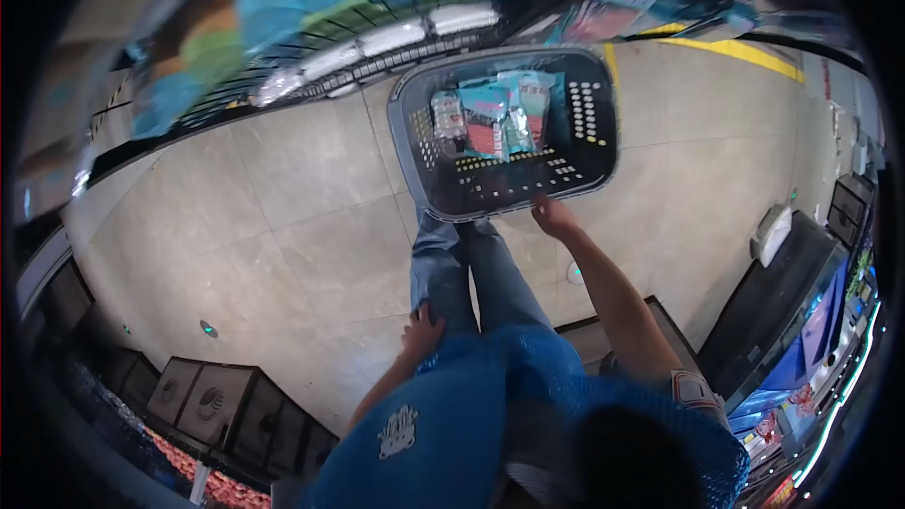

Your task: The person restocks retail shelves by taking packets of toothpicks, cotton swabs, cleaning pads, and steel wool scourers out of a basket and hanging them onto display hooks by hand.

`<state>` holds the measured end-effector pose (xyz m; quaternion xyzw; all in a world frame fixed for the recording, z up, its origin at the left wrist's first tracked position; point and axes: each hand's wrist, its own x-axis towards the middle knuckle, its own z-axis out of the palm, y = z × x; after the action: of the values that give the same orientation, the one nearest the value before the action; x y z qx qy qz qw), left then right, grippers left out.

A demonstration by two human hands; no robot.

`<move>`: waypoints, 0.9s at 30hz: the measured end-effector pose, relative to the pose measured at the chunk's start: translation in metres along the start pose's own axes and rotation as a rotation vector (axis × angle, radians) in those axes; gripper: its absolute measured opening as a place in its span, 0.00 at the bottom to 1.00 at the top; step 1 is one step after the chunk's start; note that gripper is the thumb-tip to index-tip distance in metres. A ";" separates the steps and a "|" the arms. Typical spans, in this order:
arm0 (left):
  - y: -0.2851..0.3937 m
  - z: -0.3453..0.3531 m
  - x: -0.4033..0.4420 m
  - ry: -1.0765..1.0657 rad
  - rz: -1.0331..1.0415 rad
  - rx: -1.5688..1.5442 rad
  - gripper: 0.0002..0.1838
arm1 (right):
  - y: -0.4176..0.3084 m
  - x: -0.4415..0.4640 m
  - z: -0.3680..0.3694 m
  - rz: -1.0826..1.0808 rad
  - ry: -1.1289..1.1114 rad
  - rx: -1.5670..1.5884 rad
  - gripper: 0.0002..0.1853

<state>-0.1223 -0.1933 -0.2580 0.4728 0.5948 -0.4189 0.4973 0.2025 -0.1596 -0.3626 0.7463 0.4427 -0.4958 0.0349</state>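
A dark grey plastic shopping basket (410, 174) with perforated sides is in front of my legs. Inside it lie several plastic packets (486, 128) in turquoise, pink and silver. My right hand (554, 217) is at the near rim of the basket, its fingers curled closed on the edge. Over my thigh, my left hand (422, 330) hangs with its fingers apart and holds nothing.
Shelving with a black wire rack (353, 26) and blurred blue and green goods runs along the top. Pale floor tiles (311, 217) surround me, with a yellow floor stripe (745, 55) at upper right. Dark crates (212, 401) stand at lower left; a black case (768, 311) is on the right.
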 end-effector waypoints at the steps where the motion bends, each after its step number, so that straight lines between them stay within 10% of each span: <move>1: -0.007 0.015 0.003 0.038 0.026 -0.021 0.34 | -0.015 0.025 0.001 -0.034 -0.029 0.015 0.14; 11: 0.008 0.066 0.061 0.000 0.547 0.427 0.26 | -0.035 0.250 0.150 -0.415 0.072 -0.568 0.12; 15: 0.010 0.069 0.081 -0.020 0.486 0.316 0.14 | 0.027 0.360 0.270 -0.164 -0.200 -0.478 0.12; 16: 0.003 0.068 0.082 -0.016 0.514 0.255 0.13 | -0.009 0.327 0.204 -0.373 -0.415 -0.847 0.15; 19: -0.015 0.072 0.085 -0.019 0.581 0.242 0.17 | -0.009 0.324 0.179 -0.124 -0.411 -0.757 0.15; 21: -0.034 0.092 0.084 -0.218 0.180 -0.457 0.13 | 0.023 0.337 0.199 -0.138 -0.446 -0.908 0.14; 24: 0.001 0.042 0.089 0.019 0.588 0.235 0.12 | 0.038 0.337 0.165 -0.216 -0.450 -1.038 0.15; 27: -0.004 0.042 0.090 0.017 0.576 0.172 0.10 | 0.057 0.342 0.152 -0.060 -0.205 -0.657 0.13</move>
<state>-0.1238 -0.2213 -0.3536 0.6659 0.4026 -0.3055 0.5488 0.1743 -0.0542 -0.7247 0.6281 0.5947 -0.4002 0.3029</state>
